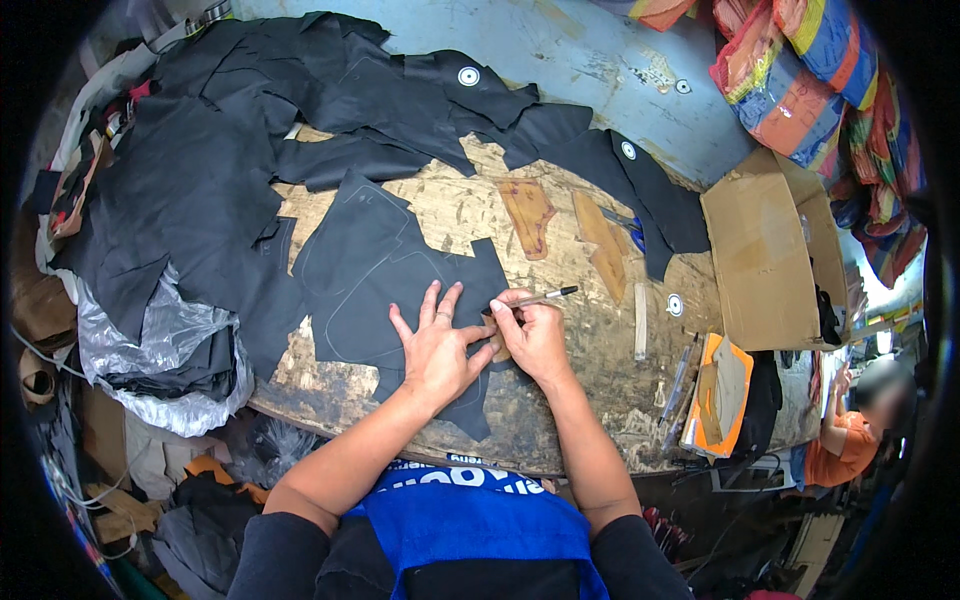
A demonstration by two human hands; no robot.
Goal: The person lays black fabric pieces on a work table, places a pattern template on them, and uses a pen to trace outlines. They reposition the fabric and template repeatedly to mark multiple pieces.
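Note:
My left hand (438, 352) lies with its fingers spread on a dark, leather-like sheet (345, 300) marked with pale curved outlines. Its thumb reaches toward a small brown piece (499, 350), which is mostly covered by my hands. Pinched in my right hand (534, 338) is a pen (550, 296), its clear barrel ending in a dark cap that points right. The pen's tip is hidden by the fingers, close to the sheet's right edge. Farther off, two brown template pieces (527, 216) (602, 246) rest on the worn wooden table.
More black sheets (200, 170) cover the table's left and far side. A plastic bag (160, 350) hangs at the left edge. To the right are a cardboard box (760, 255), an orange box (718, 395), a pale strip (641, 322) and a seated person (845, 445) in orange.

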